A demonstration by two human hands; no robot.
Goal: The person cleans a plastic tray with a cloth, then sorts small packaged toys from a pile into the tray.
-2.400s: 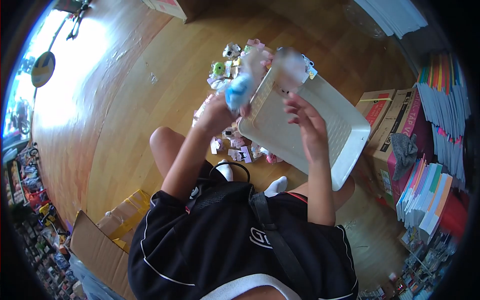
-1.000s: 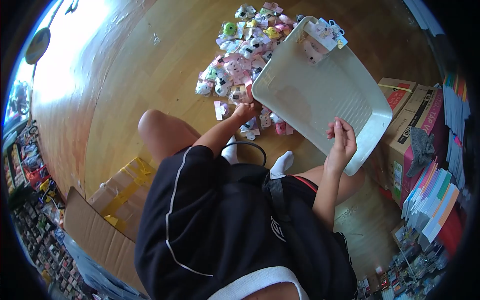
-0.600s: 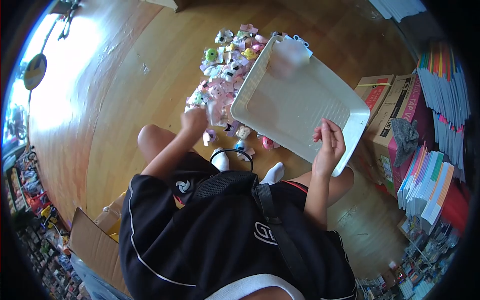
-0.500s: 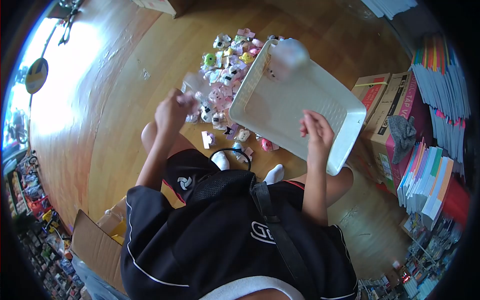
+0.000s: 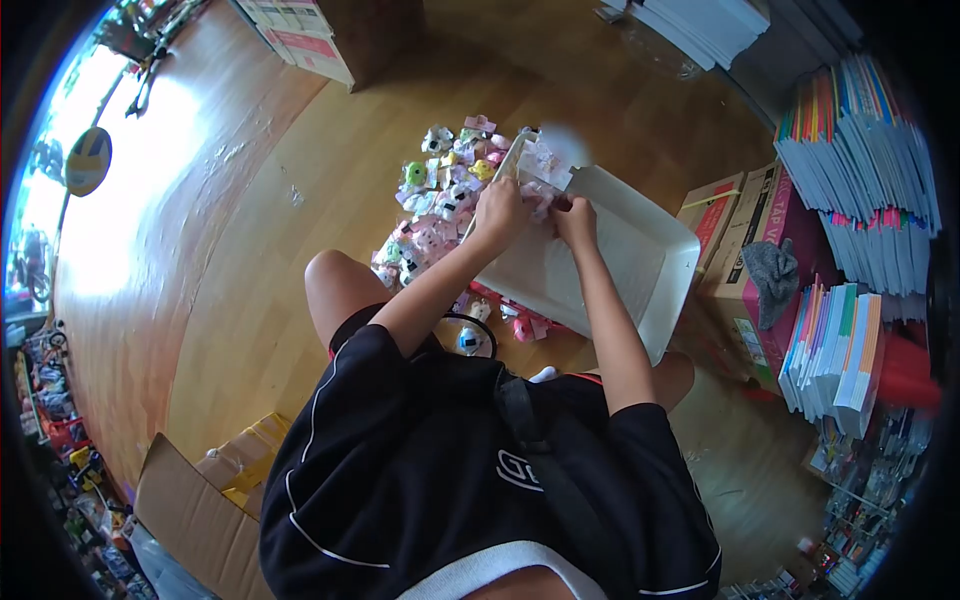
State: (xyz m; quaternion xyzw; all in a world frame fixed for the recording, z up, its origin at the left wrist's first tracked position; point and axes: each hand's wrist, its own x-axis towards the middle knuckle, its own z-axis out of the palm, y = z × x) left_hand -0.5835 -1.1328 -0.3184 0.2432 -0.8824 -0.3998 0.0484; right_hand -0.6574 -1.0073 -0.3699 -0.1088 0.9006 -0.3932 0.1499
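A small pink plush toy (image 5: 538,198) in clear wrapping is between my two hands, over the left end of the white plastic tray (image 5: 650,225). My left hand (image 5: 498,212) is closed on its left side. From the right, my right hand (image 5: 575,222) pinches its edge. Just beyond the hands are pale pink wrapped pieces (image 5: 545,163), partly lost in a whitish blur. Left of the tray lies a heap of small wrapped plush toys (image 5: 428,235) in pink, white, green and yellow. A red-pink toy (image 5: 528,326) rests on the floor near the tray's front edge.
Cardboard boxes (image 5: 745,225) with a grey cloth (image 5: 770,280) stand right of the tray, beside stacked notebooks (image 5: 860,190). An open carton (image 5: 195,500) is at my lower left. Another box (image 5: 300,40) stands at the back. A black loop (image 5: 490,340) lies near my feet.
My left hand has moved right, from beside the heap to over the tray, carrying the pink toy. My right hand has moved up and left to meet it, and its fingers have closed.
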